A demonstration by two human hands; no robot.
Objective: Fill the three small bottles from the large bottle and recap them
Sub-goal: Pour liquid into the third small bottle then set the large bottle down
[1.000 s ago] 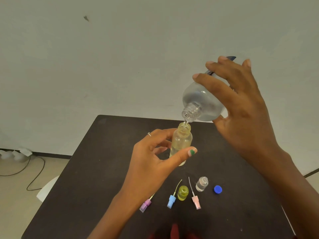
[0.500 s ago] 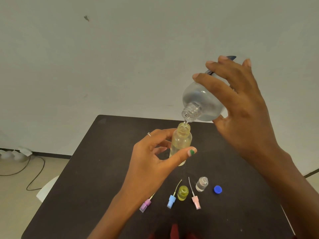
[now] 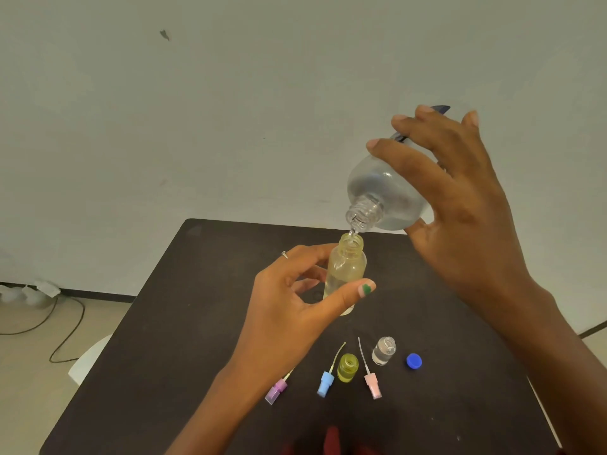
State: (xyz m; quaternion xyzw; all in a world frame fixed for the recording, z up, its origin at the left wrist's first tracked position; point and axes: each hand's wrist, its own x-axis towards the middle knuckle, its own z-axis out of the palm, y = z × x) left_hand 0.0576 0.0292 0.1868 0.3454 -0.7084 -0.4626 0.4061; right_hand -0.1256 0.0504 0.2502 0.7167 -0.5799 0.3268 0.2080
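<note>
Pouring from the big bottle into the first of three, we are partway through the filling and nowhere near recapping. Nearest to us, below the gripping hands, three spray caps with dip tubes lie loose on the dark matte table [image 3: 164, 323]: a purple cap [image 3: 277, 390], a light blue cap [image 3: 325, 383] and a pink cap [image 3: 372, 384]. Between the blue and pink caps stands a small yellow-green plastic bottle [image 3: 347, 367], open; whether it holds liquid we cannot tell. Just right of the pink cap stands a small clear glass vial [image 3: 383, 350], open, apparently with some liquid in it, and beside that a round blue screw cap [image 3: 414, 361]. Above them our left hand [image 3: 295, 310] grips a pale yellow translucent small bottle [image 3: 345, 270], thumb and fingers curled round its body, held upright off the table. Farther up, our right hand [image 3: 460, 205] clasps the large clear round-shouldered bottle [image 3: 386, 195], tipped, its neck just over the small bottle's mouth. All recapping remains.
</note>
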